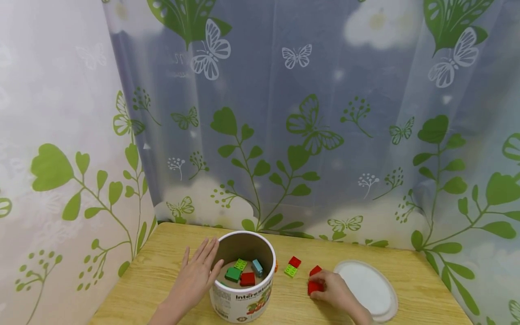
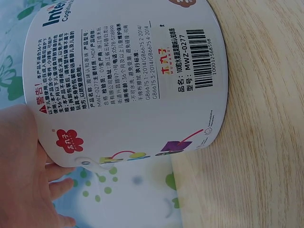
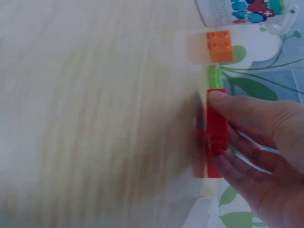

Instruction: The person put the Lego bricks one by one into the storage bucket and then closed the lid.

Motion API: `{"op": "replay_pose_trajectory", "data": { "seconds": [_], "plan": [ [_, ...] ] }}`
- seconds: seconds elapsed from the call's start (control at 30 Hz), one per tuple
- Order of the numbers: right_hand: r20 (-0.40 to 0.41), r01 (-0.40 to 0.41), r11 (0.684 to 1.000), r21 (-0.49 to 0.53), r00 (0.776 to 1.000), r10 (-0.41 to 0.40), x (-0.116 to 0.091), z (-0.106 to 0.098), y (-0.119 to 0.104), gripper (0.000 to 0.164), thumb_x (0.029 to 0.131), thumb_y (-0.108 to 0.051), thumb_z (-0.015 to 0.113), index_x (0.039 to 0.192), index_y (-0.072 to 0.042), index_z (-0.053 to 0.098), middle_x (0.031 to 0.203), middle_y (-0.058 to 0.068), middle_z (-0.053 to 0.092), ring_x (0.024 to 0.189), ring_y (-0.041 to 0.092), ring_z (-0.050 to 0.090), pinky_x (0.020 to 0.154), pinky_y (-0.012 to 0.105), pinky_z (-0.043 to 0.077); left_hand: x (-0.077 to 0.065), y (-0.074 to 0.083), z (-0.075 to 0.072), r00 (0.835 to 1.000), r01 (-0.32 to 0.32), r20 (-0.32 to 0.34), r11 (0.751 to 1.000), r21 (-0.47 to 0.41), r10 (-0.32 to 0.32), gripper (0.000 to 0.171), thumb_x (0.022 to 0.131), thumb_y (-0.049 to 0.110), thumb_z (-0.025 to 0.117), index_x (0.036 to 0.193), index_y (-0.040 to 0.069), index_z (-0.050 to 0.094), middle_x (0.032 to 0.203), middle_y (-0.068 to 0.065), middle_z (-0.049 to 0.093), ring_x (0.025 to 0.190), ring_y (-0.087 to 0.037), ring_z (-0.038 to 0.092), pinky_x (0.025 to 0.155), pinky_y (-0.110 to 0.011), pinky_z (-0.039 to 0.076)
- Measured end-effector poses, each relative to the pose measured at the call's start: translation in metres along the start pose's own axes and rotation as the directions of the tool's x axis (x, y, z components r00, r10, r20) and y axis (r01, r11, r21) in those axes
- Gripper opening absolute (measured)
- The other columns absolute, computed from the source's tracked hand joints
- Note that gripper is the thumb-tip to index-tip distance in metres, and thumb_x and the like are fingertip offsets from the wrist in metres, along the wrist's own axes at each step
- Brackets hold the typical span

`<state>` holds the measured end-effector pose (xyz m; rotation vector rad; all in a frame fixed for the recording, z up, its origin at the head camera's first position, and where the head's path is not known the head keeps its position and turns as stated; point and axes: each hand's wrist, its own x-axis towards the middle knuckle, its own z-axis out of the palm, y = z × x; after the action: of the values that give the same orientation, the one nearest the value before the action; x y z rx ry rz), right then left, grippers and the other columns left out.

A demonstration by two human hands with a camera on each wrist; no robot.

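Observation:
A white round bucket (image 1: pixel 243 301) with printed sides stands on the table, holding a green block (image 1: pixel 233 274), a lime block (image 1: pixel 240 264), a blue block (image 1: pixel 257 267) and a red block (image 1: pixel 247 279). My left hand (image 1: pixel 196 271) rests against the bucket's left rim with its fingers extended. To the right of the bucket, my right hand (image 1: pixel 334 289) pinches a red toy block (image 3: pixel 217 121) between thumb and fingers, close to the tabletop. Another red block (image 1: pixel 315 270) lies just beyond those fingers.
Between bucket and right hand lie a red block (image 1: pixel 294 262) and a lime block (image 1: pixel 290 271). An orange block (image 3: pixel 220 46) sits close to the bucket. The white lid (image 1: pixel 365 289) lies at the right on the wooden table (image 1: pixel 178 239). A patterned curtain (image 1: pixel 260 135) hangs behind.

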<state>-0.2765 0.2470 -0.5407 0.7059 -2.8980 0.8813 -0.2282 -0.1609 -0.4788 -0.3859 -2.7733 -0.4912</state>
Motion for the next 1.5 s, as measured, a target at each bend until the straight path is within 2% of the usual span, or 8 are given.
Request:
{"op": "replay_pose_trajectory", "data": {
  "seconds": [0.17,0.4,0.67,0.77,0.9,1.03,1.3,1.5],
  "plan": [
    [-0.073,-0.039,0.998,0.039,0.996,0.042,0.004,-0.009,-0.010,0.033,0.080,-0.016,0.087,0.109,-0.004,0.076,0.097,0.003,0.069,0.082,0.019,0.067,0.068,0.026,0.057,0.001,0.000,0.000,1.000,0.002,0.005,1.000,0.005,-0.002,0.062,0.108,0.046,0.042,0.155,0.006,0.042,0.162,-0.008,0.036,0.152,-0.029,0.028,0.120,-0.066,0.013],
    [-0.132,-0.070,0.992,0.106,0.988,0.084,0.010,-0.027,-0.026,0.035,0.081,-0.017,0.086,0.112,-0.005,0.076,0.101,0.004,0.068,0.085,0.021,0.067,0.076,0.041,0.060,0.001,-0.001,0.001,1.000,0.002,0.006,1.000,0.008,-0.002,0.062,0.108,0.047,0.042,0.155,0.006,0.042,0.163,-0.007,0.035,0.152,-0.029,0.027,0.120,-0.066,0.013],
    [-0.153,-0.048,0.995,0.087,0.986,0.061,0.015,-0.039,-0.036,0.030,0.083,-0.017,0.085,0.111,-0.010,0.076,0.103,0.000,0.068,0.086,0.016,0.066,0.077,0.032,0.060,0.001,-0.001,0.001,1.000,0.000,0.002,1.000,0.004,0.000,0.062,0.108,0.047,0.042,0.155,0.006,0.042,0.162,-0.008,0.037,0.152,-0.029,0.028,0.120,-0.067,0.014],
    [-0.151,-0.035,0.996,0.086,0.987,0.047,0.017,-0.042,-0.038,0.031,0.083,-0.018,0.085,0.111,-0.009,0.076,0.105,0.001,0.068,0.087,0.017,0.067,0.079,0.037,0.060,0.001,-0.001,0.001,1.000,-0.002,-0.002,1.000,0.006,0.002,0.062,0.108,0.046,0.043,0.155,0.006,0.042,0.162,-0.009,0.037,0.152,-0.029,0.028,0.119,-0.067,0.014],
    [-0.149,-0.019,0.997,0.073,0.988,0.029,0.019,-0.045,-0.042,0.031,0.084,-0.018,0.084,0.112,-0.009,0.075,0.106,0.001,0.069,0.087,0.017,0.066,0.079,0.034,0.060,0.001,-0.001,0.001,1.000,0.001,0.000,1.000,0.005,-0.001,0.062,0.108,0.046,0.043,0.155,0.006,0.042,0.162,-0.007,0.036,0.152,-0.029,0.028,0.120,-0.067,0.014],
    [-0.158,-0.011,0.999,0.049,0.987,0.019,0.023,-0.049,-0.049,0.030,0.083,-0.016,0.084,0.112,-0.010,0.076,0.106,0.000,0.070,0.085,0.015,0.066,0.077,0.027,0.058,0.001,0.000,0.000,1.000,-0.001,-0.002,1.000,0.000,0.001,0.063,0.108,0.047,0.041,0.154,0.005,0.043,0.162,-0.008,0.037,0.152,-0.030,0.029,0.119,-0.067,0.013],
    [-0.169,0.013,1.000,0.005,0.986,-0.012,0.033,-0.056,-0.067,0.032,0.083,-0.019,0.085,0.113,-0.013,0.076,0.109,0.001,0.071,0.088,0.019,0.069,0.078,0.036,0.060,0.000,0.000,0.001,1.000,-0.001,-0.008,1.000,0.005,0.001,0.063,0.108,0.047,0.041,0.155,0.006,0.042,0.162,-0.007,0.036,0.152,-0.030,0.029,0.120,-0.066,0.012],
    [-0.176,0.028,1.000,-0.011,0.984,-0.029,0.045,-0.057,-0.085,0.032,0.083,-0.021,0.085,0.113,-0.014,0.076,0.104,-0.002,0.068,0.088,0.019,0.069,0.076,0.033,0.058,0.001,-0.001,0.001,1.000,0.000,-0.011,1.000,0.020,0.001,0.062,0.108,0.047,0.041,0.155,0.006,0.042,0.162,-0.007,0.036,0.152,-0.029,0.029,0.120,-0.066,0.014]
  ]
}}
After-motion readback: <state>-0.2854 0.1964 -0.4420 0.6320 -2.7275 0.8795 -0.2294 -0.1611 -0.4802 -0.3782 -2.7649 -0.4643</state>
